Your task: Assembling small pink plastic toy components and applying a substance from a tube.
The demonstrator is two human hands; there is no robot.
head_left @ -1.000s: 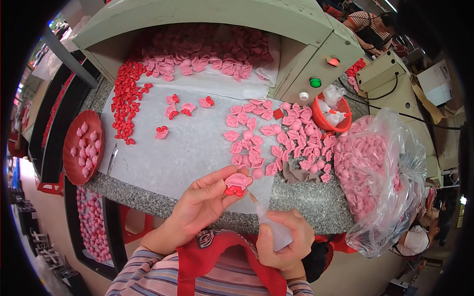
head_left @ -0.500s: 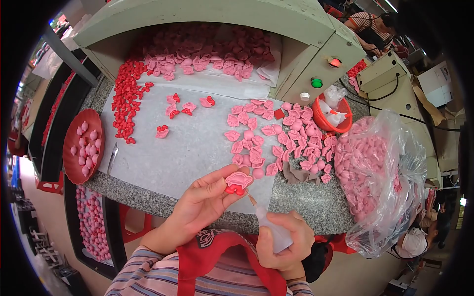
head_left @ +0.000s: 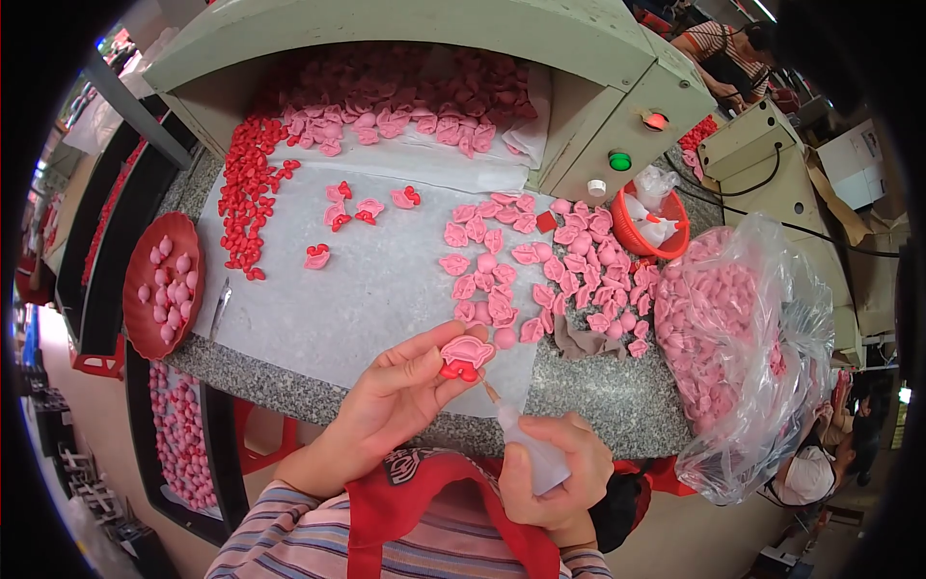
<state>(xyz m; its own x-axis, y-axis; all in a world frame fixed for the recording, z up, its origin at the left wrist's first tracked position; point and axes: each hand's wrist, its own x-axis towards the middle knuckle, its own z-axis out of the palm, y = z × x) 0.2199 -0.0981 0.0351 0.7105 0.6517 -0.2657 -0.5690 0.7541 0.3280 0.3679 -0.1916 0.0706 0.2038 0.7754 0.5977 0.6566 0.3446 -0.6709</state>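
Note:
Between its thumb and fingers, my left hand (head_left: 400,386) grips a pink piece with a red part (head_left: 465,357) on its lower side; it hangs over the table's front edge. My right hand (head_left: 559,473) is wrapped round a translucent squeeze bottle (head_left: 532,449). The bottle's thin brownish nozzle (head_left: 492,393) points up toward the red part, just below and right of it; whether they touch I cannot tell. Several joined pink-and-red pieces (head_left: 369,210) lie on the white sheet (head_left: 289,309), and loose pink pieces (head_left: 500,309) are spread beyond my hands.
Small red parts (head_left: 246,193) form a heap at the left, near a red dish (head_left: 137,309) of pink balls and metal tweezers (head_left: 222,307). A pale green machine housing (head_left: 424,29) arches over the back. Rightward are an orange basket (head_left: 627,232) and a clear bag (head_left: 738,328) of pink pieces.
Almost nothing differs. The bottle in my right hand has shifted very slightly; my left hand keeps the pink-and-red piece in the same place.

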